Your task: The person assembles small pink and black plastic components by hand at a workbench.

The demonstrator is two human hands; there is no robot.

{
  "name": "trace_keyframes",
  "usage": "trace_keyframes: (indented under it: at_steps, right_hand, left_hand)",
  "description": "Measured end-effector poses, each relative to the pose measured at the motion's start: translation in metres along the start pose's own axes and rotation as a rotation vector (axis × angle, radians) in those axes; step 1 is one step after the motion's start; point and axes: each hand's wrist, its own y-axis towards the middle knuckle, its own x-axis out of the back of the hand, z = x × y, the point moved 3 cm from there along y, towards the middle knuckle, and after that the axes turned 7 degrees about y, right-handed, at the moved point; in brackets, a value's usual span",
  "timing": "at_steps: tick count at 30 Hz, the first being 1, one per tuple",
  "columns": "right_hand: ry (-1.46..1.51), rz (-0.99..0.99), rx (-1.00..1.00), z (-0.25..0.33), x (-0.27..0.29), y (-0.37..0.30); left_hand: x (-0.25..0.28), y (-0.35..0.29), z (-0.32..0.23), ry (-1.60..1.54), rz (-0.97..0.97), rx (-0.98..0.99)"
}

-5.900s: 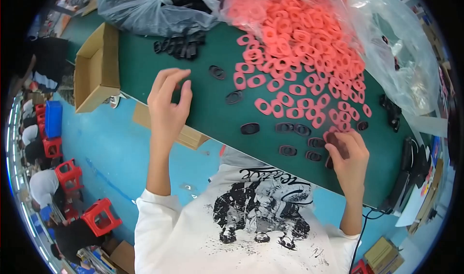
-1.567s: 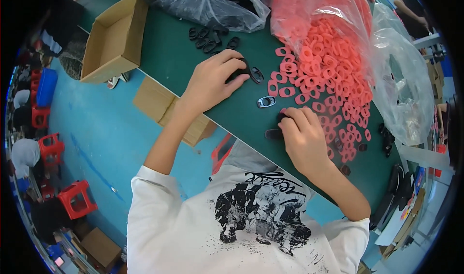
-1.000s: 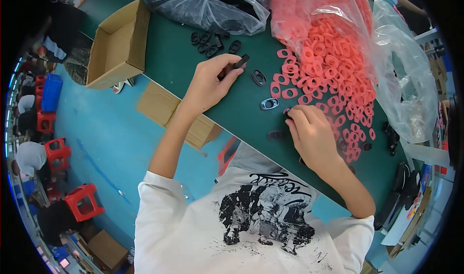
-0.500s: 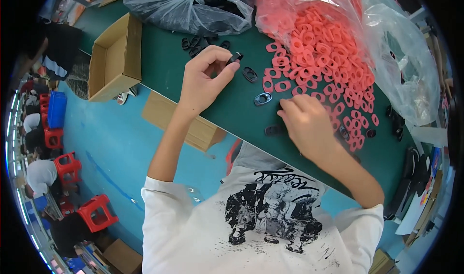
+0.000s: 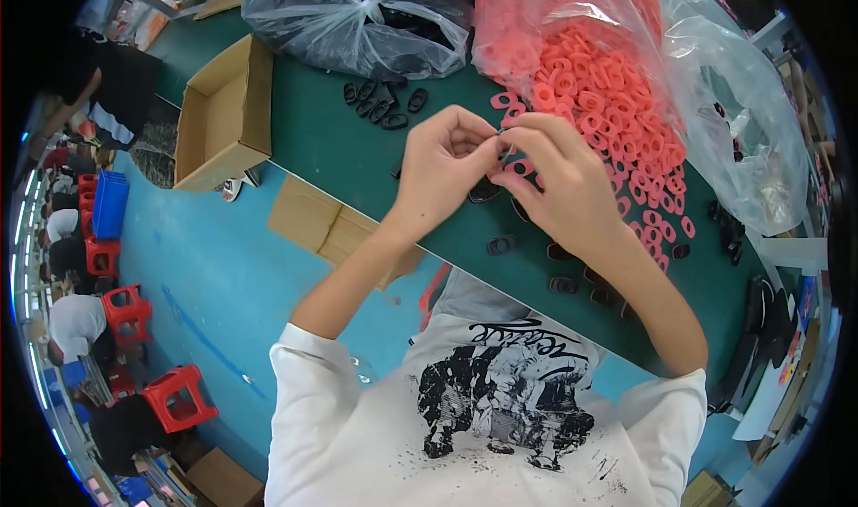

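Observation:
Over the green table, my left hand (image 5: 440, 165) and my right hand (image 5: 565, 181) meet fingertip to fingertip. Thumb and fingers of the left are pinched on a small black oval ring, mostly hidden by the fingers. My right hand is closed in a pinch at the same spot, and a thin shiny edge (image 5: 510, 152) shows between the hands. Under them lie dark oval rings, partly covered. Nearer me rest a dark ring (image 5: 501, 245) and another dark ring (image 5: 562, 284). Right of the right hand spreads a heap of pink oval rings (image 5: 639, 140).
Several black rings (image 5: 379, 111) lie at the back left, below a clear bag of black parts (image 5: 357, 24). A pink-filled bag (image 5: 518, 24) and a clear plastic bag (image 5: 760, 149) stand behind the heap. An open cardboard box (image 5: 255, 136) sits at the left edge.
My left hand has moved right and down with the black ring. My right hand has risen to meet it, uncovering dark rings near the front edge. The shiny bluish ring no longer shows on the table.

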Motion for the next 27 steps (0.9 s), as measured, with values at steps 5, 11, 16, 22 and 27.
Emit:
trace_keyframes:
  at_steps: [5,11,16,22,27]
  right_hand:
    - [0.079,0.043,0.105,-0.017,-0.018,0.010]
    - [0.044,0.309,0.109,-0.046,-0.014,0.002]
    - [0.022,0.335,0.200,-0.039,-0.021,0.004]
    - [0.039,0.268,0.198,-0.037,-0.024,-0.003]
    - [0.032,0.326,0.177,-0.041,-0.023,-0.001]
  left_hand:
    - [0.013,-0.014,0.002,0.144,-0.127,-0.034]
    - [0.073,-0.036,0.006,0.966,-0.198,-0.402]
    - [0.088,-0.044,0.013,0.831,-0.118,-0.349]
    - [0.103,-0.055,0.015,0.825,-0.100,-0.400]
    - [0.113,-0.067,0.010,1.045,-0.096,-0.414]
